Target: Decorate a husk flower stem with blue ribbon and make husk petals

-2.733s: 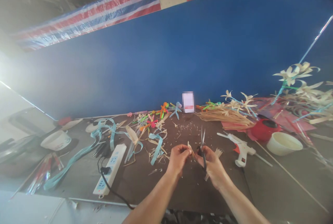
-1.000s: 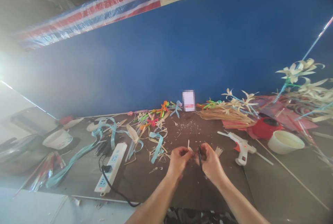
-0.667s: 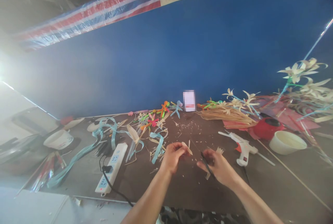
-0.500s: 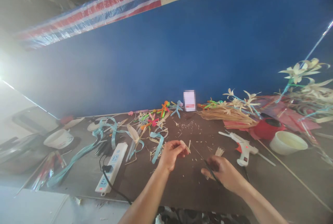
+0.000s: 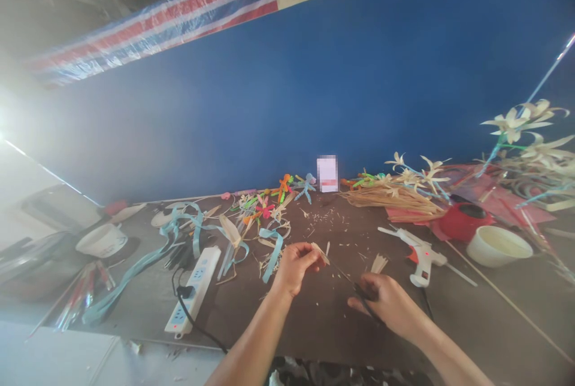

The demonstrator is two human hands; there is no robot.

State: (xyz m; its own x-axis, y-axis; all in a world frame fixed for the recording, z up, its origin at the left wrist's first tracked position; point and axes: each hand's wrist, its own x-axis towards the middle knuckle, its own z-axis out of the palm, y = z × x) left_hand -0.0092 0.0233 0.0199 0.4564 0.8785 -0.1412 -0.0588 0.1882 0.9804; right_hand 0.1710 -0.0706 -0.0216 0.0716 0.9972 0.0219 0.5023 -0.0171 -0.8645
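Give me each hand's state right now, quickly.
Left hand: closed, pinching a pale strip at the fingertips.
Right hand: closed on the handles of the scissors, blades pointing toward the strip.

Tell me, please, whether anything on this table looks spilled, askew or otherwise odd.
Yes, mildly: small pale scraps lie strewn loose across the dark table, many beyond the left hand, so it looks untidy. The glue gun, to the right, lies on its side rather than upright. Nothing looks clearly damaged.
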